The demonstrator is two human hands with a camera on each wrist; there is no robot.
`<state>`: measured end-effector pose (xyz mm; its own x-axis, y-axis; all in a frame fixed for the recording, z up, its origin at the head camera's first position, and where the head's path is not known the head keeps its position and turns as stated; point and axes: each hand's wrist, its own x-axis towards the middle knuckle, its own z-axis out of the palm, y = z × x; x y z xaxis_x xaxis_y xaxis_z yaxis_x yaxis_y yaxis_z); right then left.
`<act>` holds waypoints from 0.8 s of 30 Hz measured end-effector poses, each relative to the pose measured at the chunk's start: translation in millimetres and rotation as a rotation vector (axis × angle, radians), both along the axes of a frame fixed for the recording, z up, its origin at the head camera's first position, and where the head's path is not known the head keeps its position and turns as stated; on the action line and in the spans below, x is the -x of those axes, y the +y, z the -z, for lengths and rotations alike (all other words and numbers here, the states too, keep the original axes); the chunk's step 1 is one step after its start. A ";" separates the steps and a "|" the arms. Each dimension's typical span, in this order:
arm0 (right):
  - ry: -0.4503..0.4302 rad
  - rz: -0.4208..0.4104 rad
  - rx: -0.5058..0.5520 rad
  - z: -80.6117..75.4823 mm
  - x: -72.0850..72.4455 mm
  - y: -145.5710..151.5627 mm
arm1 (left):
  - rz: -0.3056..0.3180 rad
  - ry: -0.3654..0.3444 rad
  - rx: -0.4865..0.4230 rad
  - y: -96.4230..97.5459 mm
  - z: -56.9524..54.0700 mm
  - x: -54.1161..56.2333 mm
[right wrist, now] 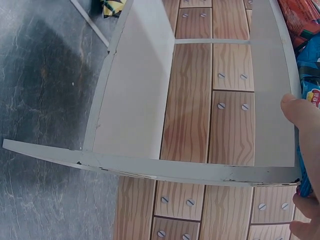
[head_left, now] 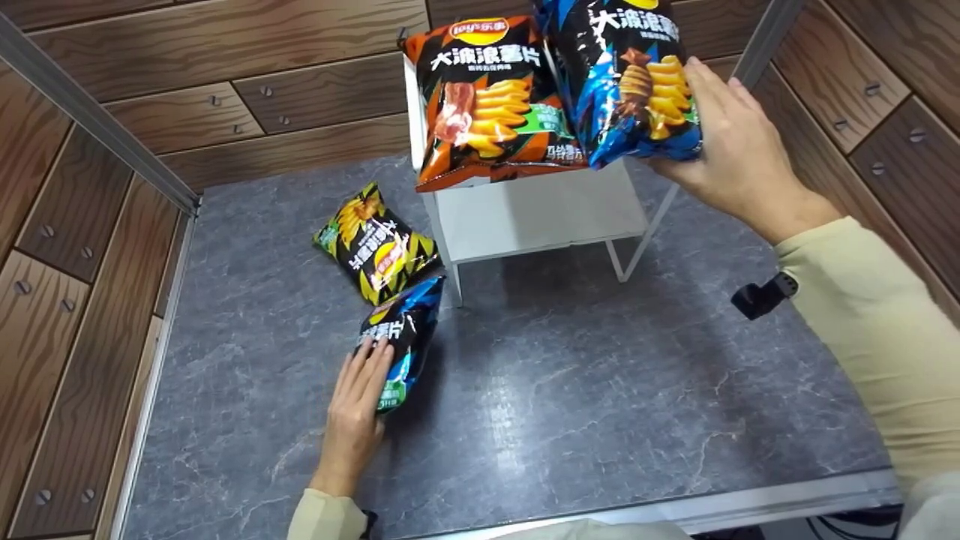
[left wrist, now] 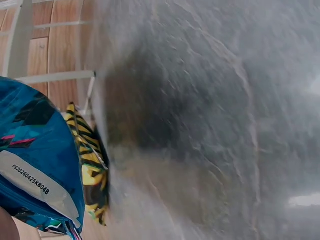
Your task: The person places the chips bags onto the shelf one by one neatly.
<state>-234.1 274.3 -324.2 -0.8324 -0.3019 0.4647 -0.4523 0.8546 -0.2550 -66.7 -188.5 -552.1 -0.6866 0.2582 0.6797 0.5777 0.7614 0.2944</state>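
My left hand (head_left: 358, 409) holds a blue-and-black bag of chips (head_left: 405, 341), its fingers laid over the printed front. That bag stands tilted on the table; its blue back (left wrist: 42, 135) shows in the left wrist view. Behind it lies a yellow-and-black bag of chips (head_left: 379, 247). On top of a white two-tier rack (head_left: 540, 214), my right hand (head_left: 739, 150) grips another blue-and-black bag of chips (head_left: 637, 82) at its right side. Left of that bag, touching it, an orange-and-black bag of chips (head_left: 491, 97) rests on the top tier.
The rack's lower shelf (right wrist: 132, 85) and its thin legs stand on the grey marbled table (head_left: 570, 390). Wood-patterned panels (head_left: 315, 90) surround the table at the back and sides. A metal edge (head_left: 750, 499) runs along the front.
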 end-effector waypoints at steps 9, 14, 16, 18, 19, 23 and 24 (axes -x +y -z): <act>0.005 0.005 -0.006 0.8 -0.2 2.0 | 0.040 0.022 -0.002 17.1 -10.4 3.9; 0.010 -0.004 0.000 1.6 0.3 0.8 | 0.063 0.034 0.007 30.6 -18.6 8.1; 0.011 -0.003 0.001 1.5 0.2 0.8 | 0.084 0.046 0.011 37.2 -22.4 11.1; 0.014 0.000 -0.001 1.4 0.2 0.7 | 0.101 0.056 0.015 43.5 -26.0 14.3; 0.015 0.001 -0.002 1.3 0.1 0.7 | 0.107 0.058 0.014 46.4 -27.6 15.8; 0.014 0.004 -0.006 1.2 0.1 0.5 | 0.109 0.065 0.014 55.9 -32.6 19.6; 0.012 0.004 -0.007 1.2 0.0 0.6 | 0.106 0.065 0.016 57.6 -33.5 19.9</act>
